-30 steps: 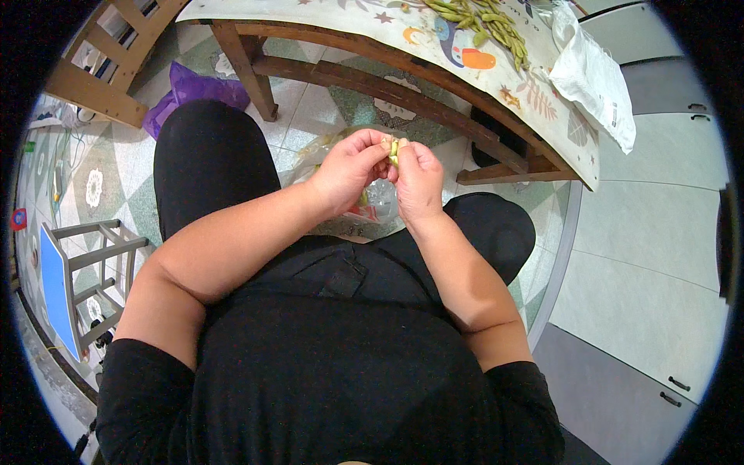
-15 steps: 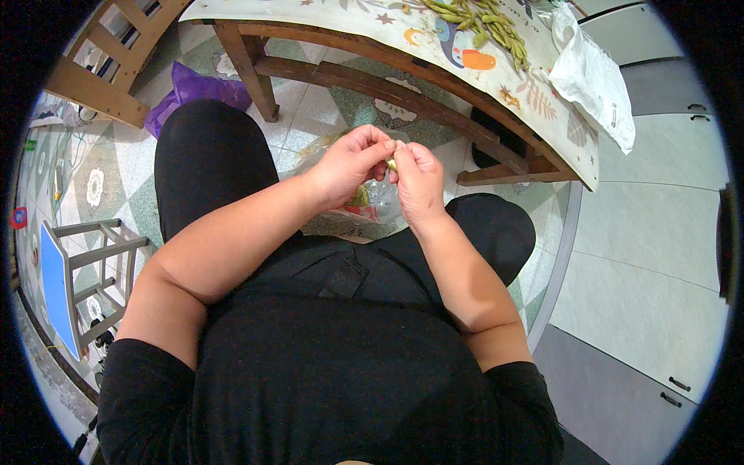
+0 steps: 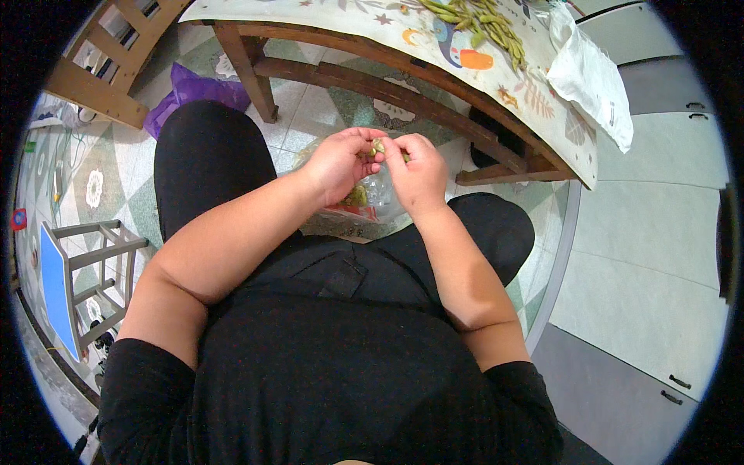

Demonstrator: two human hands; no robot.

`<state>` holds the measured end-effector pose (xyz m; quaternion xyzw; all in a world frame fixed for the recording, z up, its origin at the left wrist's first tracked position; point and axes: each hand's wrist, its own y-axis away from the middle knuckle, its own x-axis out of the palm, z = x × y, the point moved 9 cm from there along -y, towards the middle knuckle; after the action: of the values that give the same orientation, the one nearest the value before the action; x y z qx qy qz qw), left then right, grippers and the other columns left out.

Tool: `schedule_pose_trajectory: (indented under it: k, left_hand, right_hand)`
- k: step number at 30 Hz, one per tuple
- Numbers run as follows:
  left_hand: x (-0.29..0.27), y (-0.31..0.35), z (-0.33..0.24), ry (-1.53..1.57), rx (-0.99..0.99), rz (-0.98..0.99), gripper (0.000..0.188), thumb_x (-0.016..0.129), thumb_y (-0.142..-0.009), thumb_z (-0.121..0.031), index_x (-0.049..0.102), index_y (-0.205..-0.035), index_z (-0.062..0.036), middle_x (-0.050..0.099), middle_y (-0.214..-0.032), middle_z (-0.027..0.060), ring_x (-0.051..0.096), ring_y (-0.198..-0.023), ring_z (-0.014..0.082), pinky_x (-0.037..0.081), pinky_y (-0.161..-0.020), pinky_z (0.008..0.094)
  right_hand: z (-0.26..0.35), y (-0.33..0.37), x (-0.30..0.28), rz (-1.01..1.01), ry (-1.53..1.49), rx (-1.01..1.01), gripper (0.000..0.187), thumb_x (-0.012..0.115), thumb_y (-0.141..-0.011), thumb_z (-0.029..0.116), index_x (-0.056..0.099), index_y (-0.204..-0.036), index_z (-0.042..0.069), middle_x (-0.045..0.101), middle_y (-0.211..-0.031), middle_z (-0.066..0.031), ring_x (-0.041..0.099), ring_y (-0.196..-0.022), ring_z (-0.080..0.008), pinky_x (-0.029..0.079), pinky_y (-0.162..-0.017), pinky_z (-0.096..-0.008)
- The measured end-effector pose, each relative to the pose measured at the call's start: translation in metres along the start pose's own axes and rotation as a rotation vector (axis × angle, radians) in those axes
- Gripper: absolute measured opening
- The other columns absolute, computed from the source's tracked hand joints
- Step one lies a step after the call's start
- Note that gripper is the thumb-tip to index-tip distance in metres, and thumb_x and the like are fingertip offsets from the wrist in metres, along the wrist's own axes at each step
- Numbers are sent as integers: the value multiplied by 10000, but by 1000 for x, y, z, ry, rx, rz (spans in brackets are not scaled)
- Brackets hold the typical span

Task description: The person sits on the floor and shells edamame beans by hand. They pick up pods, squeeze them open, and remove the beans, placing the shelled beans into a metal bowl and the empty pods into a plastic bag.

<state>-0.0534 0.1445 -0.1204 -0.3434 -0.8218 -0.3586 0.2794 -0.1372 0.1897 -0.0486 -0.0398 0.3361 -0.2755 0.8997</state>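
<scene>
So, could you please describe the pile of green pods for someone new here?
Find the wooden table at the view's top. On its patterned cloth, left of the white bag, lies the pile of green pods. It is a loose, raised heap, unlike the flat printed figures nearby.

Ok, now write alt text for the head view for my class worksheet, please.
A left hand and a right hand, close together, hold small green pod pieces above a clear plastic bag. Ahead, more green pods lie on a patterned tablecloth, with a white bag to their right.
</scene>
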Motion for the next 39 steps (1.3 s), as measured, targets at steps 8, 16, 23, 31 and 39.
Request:
schedule_pose_trajectory:
  k: [8, 16, 23, 31, 39]
  left_hand:
    - [-2, 1, 8, -75, 19, 5, 137, 569, -789, -182, 522, -825, -58, 527, -734, 1, 486, -673, 89, 383, -606, 212]
    - [-1, 0, -17, -70, 118, -15, 114, 577, -783, -159, 544, -794, -51, 553, -714, 9, 491, -631, 82, 367, -564, 194]
    - [2, 6, -26, -265, 191, 5, 96, 586, -767, -133, 541, -736, -55, 538, -655, -5, 439, -572, 72, 349, -535, 192]
    - [0, 3, -10, 47, 64, 30, 48, 519, -796, -93, 507, -781, -49, 527, -709, 22, 464, -603, 108, 379, -569, 222]
    - [11, 5, 7, 353, -149, 140, 81, 482, -805, -124, 472, -829, -47, 514, -759, 49, 492, -651, 136, 419, -603, 247]
  right_hand:
    - [-35, 15, 30, 69, -854, 508, 178, 544, -813, 224, 462, -824, 66, 508, -622, -10, 442, -525, -56, 328, -433, -159]
    - [-24, 13, 37, 310, -886, 522, 157, 545, -808, 179, 517, -875, 40, 562, -704, -44, 512, -594, -109, 401, -515, -202]
    - [-25, 18, 39, 410, -939, 536, 120, 550, -802, 164, 537, -825, 46, 564, -713, -41, 506, -606, -99, 402, -534, -215]
    - [-23, 19, 38, 339, -933, 513, 128, 503, -832, 173, 537, -812, 51, 546, -686, -20, 472, -559, -79, 385, -518, -206]
    - [-5, 10, 21, 112, -424, 55, 130, 483, -819, 115, 528, -751, 14, 548, -677, -65, 526, -576, -173, 421, -536, -282]
